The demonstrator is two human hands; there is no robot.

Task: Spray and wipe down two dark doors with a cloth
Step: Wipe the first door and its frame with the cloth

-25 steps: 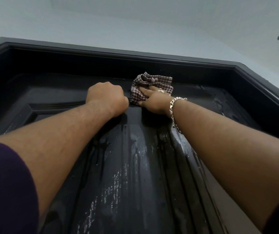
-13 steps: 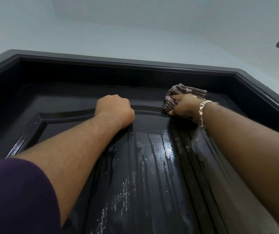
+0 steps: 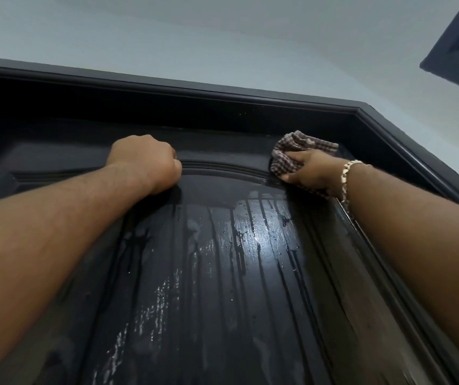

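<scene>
Cloth (image 3: 292,154) under right hand (image 3: 310,172), wet door (image 3: 222,273)

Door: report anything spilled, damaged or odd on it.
No damage shows. Liquid runs down the door panel in dark streaks with scattered droplets, below where the right hand presses the cloth. The left hand is a fist against the door.

Both arms reach up, left hand (image 3: 146,162) fisted, right hand (image 3: 310,170) flat, fingers extended.
</scene>
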